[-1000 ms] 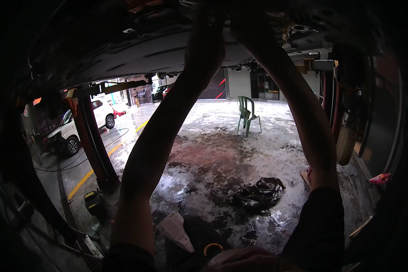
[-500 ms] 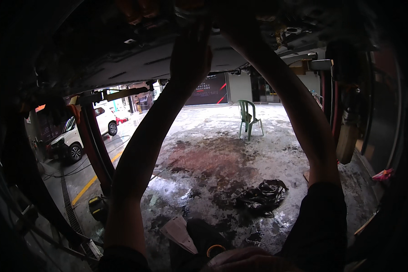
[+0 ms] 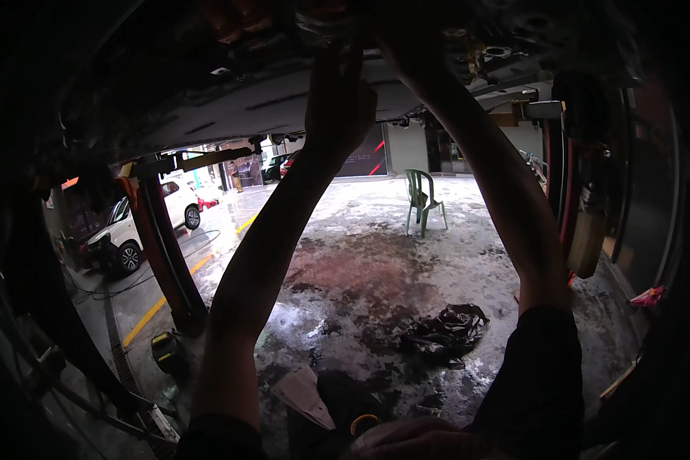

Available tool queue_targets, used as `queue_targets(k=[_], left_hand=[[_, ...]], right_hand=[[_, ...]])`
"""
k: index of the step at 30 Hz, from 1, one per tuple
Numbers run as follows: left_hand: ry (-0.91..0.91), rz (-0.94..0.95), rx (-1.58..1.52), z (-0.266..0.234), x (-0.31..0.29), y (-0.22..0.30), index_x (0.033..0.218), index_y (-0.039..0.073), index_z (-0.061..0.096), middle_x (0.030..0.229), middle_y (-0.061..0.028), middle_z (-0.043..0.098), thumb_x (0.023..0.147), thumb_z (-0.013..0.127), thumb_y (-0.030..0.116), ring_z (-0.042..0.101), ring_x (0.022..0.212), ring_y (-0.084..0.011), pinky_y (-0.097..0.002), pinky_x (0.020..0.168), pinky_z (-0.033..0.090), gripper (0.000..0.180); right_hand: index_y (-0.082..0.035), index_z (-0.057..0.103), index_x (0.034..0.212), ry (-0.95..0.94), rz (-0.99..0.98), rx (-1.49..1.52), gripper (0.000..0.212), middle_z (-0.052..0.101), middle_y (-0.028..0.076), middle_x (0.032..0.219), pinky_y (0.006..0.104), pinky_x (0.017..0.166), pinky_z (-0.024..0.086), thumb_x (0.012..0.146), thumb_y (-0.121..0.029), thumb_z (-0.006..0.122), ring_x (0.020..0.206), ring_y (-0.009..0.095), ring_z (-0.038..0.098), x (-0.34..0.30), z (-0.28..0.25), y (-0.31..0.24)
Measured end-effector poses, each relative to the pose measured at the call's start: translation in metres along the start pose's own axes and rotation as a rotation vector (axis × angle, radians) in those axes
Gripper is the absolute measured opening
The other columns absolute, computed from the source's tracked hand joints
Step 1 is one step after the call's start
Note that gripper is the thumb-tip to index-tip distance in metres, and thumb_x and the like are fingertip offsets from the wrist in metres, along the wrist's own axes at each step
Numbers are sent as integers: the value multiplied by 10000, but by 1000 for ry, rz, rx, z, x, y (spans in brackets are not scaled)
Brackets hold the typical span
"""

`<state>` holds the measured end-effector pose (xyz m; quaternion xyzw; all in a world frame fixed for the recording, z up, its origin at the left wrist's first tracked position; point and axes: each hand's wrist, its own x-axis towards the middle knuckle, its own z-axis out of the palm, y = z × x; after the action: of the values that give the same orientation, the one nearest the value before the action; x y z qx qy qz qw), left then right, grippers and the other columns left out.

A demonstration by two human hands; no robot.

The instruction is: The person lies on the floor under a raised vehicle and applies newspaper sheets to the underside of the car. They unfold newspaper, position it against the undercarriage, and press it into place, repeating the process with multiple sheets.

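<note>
Overhead spreads the dark underside of a raised car (image 3: 268, 115). Both my arms reach up to it. My left hand (image 3: 340, 103) is a dark outline below a round part (image 3: 322, 19); its upper fingers fade into shadow, so their grip cannot be made out. Just to its right, my right hand (image 3: 410, 50) goes up among the underbody parts, its fingers lost in the dark. Whether either hand holds anything is hidden. A pale flat panel of the underside lies behind my left hand.
Red lift posts (image 3: 161, 245) stand at left and right, with lift arms (image 3: 207, 159) under the car. A green plastic chair (image 3: 422, 201) and a crumpled black plastic bag (image 3: 448, 333) are on the stained floor. A white car (image 3: 130, 230) is parked at left.
My left hand and forearm have shifted to the right, nearer my right hand. The right forearm has moved only slightly.
</note>
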<state>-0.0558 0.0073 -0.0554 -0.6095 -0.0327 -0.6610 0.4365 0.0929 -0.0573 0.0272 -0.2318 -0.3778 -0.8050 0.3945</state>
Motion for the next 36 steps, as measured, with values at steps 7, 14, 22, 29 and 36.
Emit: queue_targets(k=[7,14,22,29,36], left_hand=[[-43,66,107,-16,-21,-22,1590,73,368,1538,-266,402,914,650,206,443,1387,-445,-540,1143,372,744],[13,47,148,10,-11,-21,1527,37,451,1503,-227,476,931,616,234,472,1381,-399,-517,1171,354,649],[-132,-168,26,-52,-7,-12,1566,25,364,1559,-213,369,868,673,178,358,1440,-415,-530,1187,316,779],[-155,-143,378,-34,-4,-16,1551,-13,360,1515,-219,436,929,645,166,401,1411,-426,-529,1164,349,707],[-103,-74,186,-14,-23,-47,1608,105,345,1502,-270,452,950,644,366,427,1410,-427,-580,1135,343,768]], right_hand=[[-73,639,1326,-43,-69,54,458,633,127,1292,522,1094,391,904,-250,663,1214,290,562,-18,-29,-10],[0,543,1421,-71,-88,151,579,625,162,1303,504,1019,417,902,-223,670,1127,292,595,-27,-27,-17],[-105,429,1563,-208,-142,-4,736,553,196,1448,494,1030,442,884,-191,700,1193,295,600,-43,-41,-15],[-77,441,1544,-259,-86,116,703,456,215,1533,509,1066,418,892,-160,689,1280,325,555,-44,-39,-20],[-276,382,1594,-197,55,242,767,395,187,1591,529,1094,455,915,-129,707,1219,333,624,-65,-15,-36]])
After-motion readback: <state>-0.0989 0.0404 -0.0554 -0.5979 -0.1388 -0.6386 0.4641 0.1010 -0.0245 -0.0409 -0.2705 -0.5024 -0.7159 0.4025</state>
